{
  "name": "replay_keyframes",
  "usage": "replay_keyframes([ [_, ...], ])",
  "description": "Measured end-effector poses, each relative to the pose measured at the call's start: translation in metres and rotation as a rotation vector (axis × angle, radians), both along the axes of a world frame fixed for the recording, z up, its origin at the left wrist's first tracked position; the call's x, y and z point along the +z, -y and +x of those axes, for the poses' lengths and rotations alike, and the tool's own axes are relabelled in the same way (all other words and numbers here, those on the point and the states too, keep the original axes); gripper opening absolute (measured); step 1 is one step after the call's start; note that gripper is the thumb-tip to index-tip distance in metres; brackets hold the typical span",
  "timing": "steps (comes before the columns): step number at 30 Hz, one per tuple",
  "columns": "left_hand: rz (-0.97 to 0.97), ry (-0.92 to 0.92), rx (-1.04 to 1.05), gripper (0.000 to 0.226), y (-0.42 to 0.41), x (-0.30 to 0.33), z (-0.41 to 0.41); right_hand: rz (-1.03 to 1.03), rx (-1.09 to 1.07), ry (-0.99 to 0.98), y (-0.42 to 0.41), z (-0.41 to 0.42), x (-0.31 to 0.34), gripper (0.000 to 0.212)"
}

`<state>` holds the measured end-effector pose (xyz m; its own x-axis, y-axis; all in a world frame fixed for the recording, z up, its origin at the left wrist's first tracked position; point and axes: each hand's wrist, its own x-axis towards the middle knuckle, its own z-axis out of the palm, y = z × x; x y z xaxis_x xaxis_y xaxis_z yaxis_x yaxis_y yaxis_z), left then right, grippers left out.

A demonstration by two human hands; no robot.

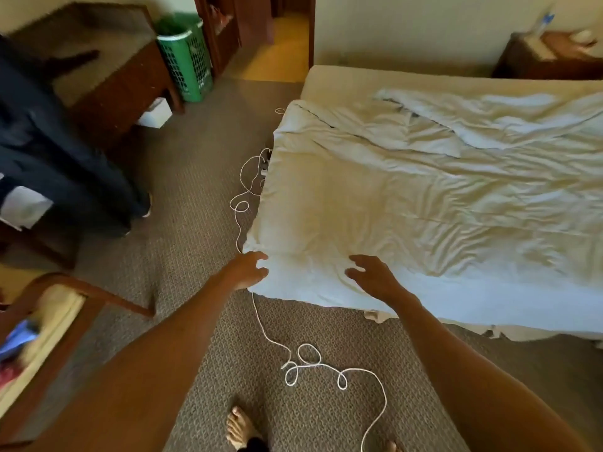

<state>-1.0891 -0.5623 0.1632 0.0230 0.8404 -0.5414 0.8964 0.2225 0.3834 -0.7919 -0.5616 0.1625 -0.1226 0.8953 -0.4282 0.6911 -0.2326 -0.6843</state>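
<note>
Left hand and right hand hover at the duvet edge, fingers spread

My left hand sits at the near corner of the duvet, fingers loosely curled. My right hand is spread over its near edge. The duvet lies rumpled on the bed. A white cord loops across the carpet.
</note>
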Motion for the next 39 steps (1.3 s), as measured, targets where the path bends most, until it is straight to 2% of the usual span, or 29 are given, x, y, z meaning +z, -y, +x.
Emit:
replay_keyframes([
  [4, 0.036, 0.058, 0.025, 0.042, -0.027, 0.019, -0.079, 0.020, -0.088, 0.001, -0.005, -0.078, 0.008, 0.048],
  [9, 0.081, 0.103, -0.020, 0.035, -0.062, 0.033, -0.131, 0.036, -0.155, 0.005, -0.020, -0.141, 0.017, 0.047],
  [15, 0.065, 0.156, -0.104, 0.041, -0.127, 0.021, -0.156, 0.056, -0.269, 0.001, -0.071, -0.177, 0.014, 0.044],
  [22, 0.059, 0.132, -0.203, 0.045, -0.263, 0.013, -0.171, 0.117, -0.395, -0.031, -0.187, -0.202, -0.005, 0.041],
  [29, 0.083, 0.079, -0.377, 0.043, -0.408, 0.016, -0.171, 0.073, -0.524, -0.050, -0.281, -0.227, -0.004, 0.041],
  [35, -0.006, 0.009, -0.662, 0.044, -0.513, -0.020, -0.151, 0.026, -0.702, -0.003, -0.336, -0.241, -0.025, 0.041],
  [39, -0.065, 0.017, -0.906, 0.044, -0.591, -0.041, -0.131, -0.022, -0.916, 0.021, -0.370, -0.261, -0.035, 0.041],
])
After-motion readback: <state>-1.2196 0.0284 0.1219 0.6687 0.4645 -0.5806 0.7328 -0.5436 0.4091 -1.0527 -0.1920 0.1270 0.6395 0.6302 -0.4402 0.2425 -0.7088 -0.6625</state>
